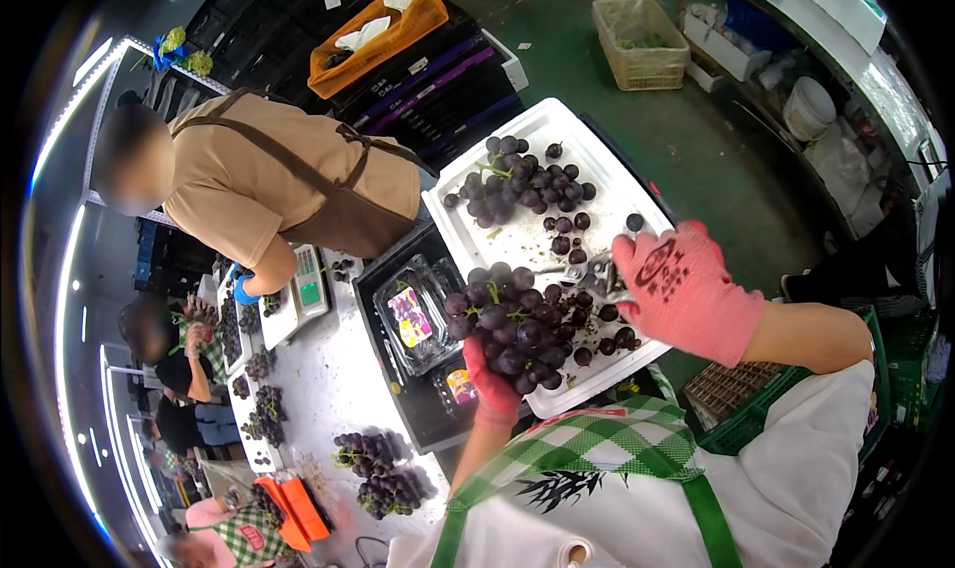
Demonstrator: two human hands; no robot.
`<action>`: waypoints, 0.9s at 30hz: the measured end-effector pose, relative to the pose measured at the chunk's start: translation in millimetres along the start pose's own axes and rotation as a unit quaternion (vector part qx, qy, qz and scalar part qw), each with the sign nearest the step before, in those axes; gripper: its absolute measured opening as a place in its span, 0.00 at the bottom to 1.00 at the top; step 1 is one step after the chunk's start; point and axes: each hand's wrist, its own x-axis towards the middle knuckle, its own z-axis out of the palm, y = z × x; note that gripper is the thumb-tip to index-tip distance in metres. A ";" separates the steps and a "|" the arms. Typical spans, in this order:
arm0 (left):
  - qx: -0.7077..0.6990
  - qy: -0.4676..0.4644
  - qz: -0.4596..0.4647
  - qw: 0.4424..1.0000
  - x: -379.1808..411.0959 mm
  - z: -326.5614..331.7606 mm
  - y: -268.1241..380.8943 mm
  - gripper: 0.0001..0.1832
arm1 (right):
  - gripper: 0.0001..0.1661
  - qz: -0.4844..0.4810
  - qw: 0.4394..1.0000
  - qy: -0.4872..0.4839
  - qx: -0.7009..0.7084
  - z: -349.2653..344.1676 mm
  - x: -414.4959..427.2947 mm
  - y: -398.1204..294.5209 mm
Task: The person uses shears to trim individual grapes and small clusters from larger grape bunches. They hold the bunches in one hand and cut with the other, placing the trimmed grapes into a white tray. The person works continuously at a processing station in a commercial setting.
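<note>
My right hand point(683, 288), in a pink work glove, grips a pair of metal snips point(597, 277). Their blades reach the side of a bunch of dark purple grapes point(503, 318). From below, my gloved left hand point(492, 381) holds that bunch over the near edge of a white foam tray point(492, 251). A second bunch of grapes point(522, 184) lies at the tray's far end. Between the two bunches and under the snips are loose grapes point(563, 228) and small stem scraps. My left fingers are partly hidden behind the fruit.
Left of the tray, a black crate point(418, 422) holds clear plastic clamshells point(414, 322). More grapes point(380, 471) lie on the white table point(339, 374) near a digital scale point(306, 296). A co-worker in a brown apron point(328, 202) stands close by. An orange-lined crate point(380, 34) tops stacked black crates.
</note>
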 end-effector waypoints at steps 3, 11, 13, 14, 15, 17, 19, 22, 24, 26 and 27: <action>-0.113 -0.004 -0.032 0.993 -1.3 -4.8 3.0 0.33 | 0.29 -0.011 0.998 0.061 0.016 9.4 -1.6 11.5; -0.266 -0.151 -0.092 0.947 8.1 -1.9 13.7 0.41 | 0.26 -0.127 0.953 0.100 0.255 21.6 -7.4 11.3; -0.190 -0.107 -0.057 0.974 5.4 1.5 15.4 0.40 | 0.26 -0.135 0.948 0.111 0.266 25.1 -6.6 9.4; -0.152 -0.085 -0.039 0.984 4.1 3.3 16.1 0.40 | 0.26 -0.135 0.948 0.100 0.270 22.6 -7.3 9.3; -0.150 -0.083 -0.030 0.985 4.4 -0.6 12.2 0.41 | 0.25 -0.134 0.948 0.088 0.275 20.1 -8.0 9.0; -0.131 -0.077 -0.022 0.988 3.4 -0.6 10.2 0.41 | 0.25 -0.131 0.942 0.060 0.303 15.0 -9.4 8.2; -0.100 -0.070 -0.024 0.992 0.3 10.1 15.2 0.41 | 0.25 -0.132 0.939 0.018 0.316 8.9 -11.1 7.9; -0.094 -0.149 -0.023 0.984 2.6 0.2 8.5 0.42 | 0.24 -0.140 0.938 -0.040 0.315 4.0 -12.3 8.1; -0.124 -0.203 -0.019 0.971 4.6 -0.5 7.0 0.42 | 0.24 -0.142 0.936 -0.047 0.317 6.9 -13.9 7.5; -0.206 -0.254 -0.028 0.945 7.4 0.4 5.5 0.42 | 0.25 -0.127 0.934 -0.046 0.330 7.0 -16.1 7.9; -0.164 -0.210 -0.043 0.963 6.6 4.7 8.9 0.44 | 0.25 -0.119 0.933 -0.047 0.336 7.5 -17.3 8.5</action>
